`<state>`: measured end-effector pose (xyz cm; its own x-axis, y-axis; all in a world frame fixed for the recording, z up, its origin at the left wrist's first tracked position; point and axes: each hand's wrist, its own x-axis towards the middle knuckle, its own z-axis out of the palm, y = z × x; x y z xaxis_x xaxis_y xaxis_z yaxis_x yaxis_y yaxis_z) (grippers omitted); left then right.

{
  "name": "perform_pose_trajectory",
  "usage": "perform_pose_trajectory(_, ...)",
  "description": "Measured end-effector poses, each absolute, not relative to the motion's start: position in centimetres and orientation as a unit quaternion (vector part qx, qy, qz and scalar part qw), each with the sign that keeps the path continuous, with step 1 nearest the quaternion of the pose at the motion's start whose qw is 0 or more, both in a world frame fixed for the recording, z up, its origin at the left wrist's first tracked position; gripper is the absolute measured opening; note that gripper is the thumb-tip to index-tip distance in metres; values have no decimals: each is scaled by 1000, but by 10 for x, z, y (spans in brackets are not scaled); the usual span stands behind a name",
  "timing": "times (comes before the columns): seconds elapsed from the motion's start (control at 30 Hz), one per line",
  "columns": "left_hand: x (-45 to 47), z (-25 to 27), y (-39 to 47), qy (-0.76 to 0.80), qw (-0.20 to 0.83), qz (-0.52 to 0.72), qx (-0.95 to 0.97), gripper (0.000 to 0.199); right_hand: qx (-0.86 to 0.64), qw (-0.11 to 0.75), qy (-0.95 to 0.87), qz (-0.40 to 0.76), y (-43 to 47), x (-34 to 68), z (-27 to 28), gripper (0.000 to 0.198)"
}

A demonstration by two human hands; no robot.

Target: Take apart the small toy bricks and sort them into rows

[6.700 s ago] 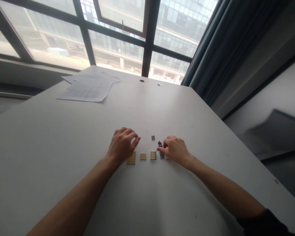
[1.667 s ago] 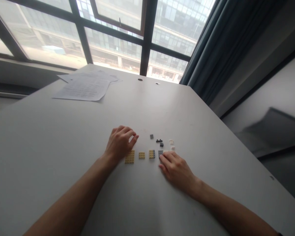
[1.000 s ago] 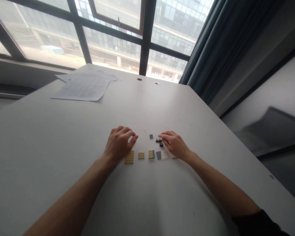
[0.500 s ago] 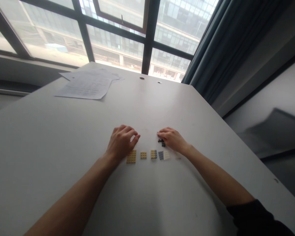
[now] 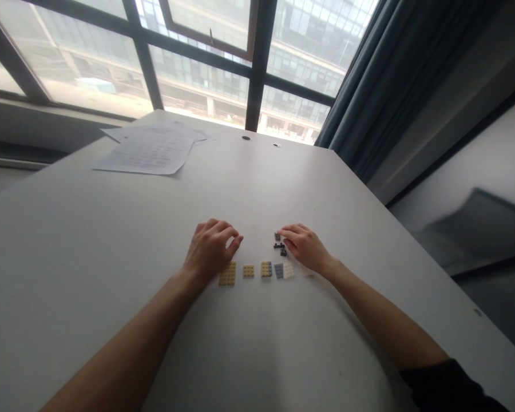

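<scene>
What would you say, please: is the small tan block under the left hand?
No, the small tan block lies uncovered, right of the left hand.

I see the tan-and-grey block (image 5: 266, 269) lying studs up. Left of it sits a small tan plate (image 5: 248, 271), and farther left a larger tan plate (image 5: 227, 274), partly covered. Just right of it I have a tapered grey plate (image 5: 278, 270) and a white plate (image 5: 289, 270), side by side. Beyond it, slightly right, are a black bar (image 5: 278, 246), a small black piece (image 5: 283, 252) and, farthest, a small grey piece (image 5: 277, 236).
</scene>
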<state>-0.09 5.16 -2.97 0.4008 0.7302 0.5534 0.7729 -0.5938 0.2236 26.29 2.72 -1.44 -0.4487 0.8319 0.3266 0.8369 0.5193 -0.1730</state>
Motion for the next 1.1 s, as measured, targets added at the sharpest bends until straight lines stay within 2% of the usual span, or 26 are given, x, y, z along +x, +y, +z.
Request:
perform_pose_trajectory(0.13, 0, -29, 51, -448, 33, -312, -837, 23, -514, 223, -828, -6, 13, 267, -13, 15)
perform_pose_trajectory(0.3, -1, -28, 50, -448, 37, -307, -839, 24, -510, 180, -841, 25, 3, 266, -15, 7)
perform_pose_trajectory(0.53, -1, -28, 50, -447, 36, -307, -840, 24, -490, 185, -851, 27, 6, 263, -16, 9)
perform_pose_trajectory(0.77, -1, -28, 50, -452, 40, -311, -835, 23, -499, 243, -832, -11, -34, 263, -11, 15)
perform_pose_trajectory(1.1, 0, -29, 50, -451, 44, -305, -837, 22, -482, 205, -851, -48, -79, 243, -30, 29)
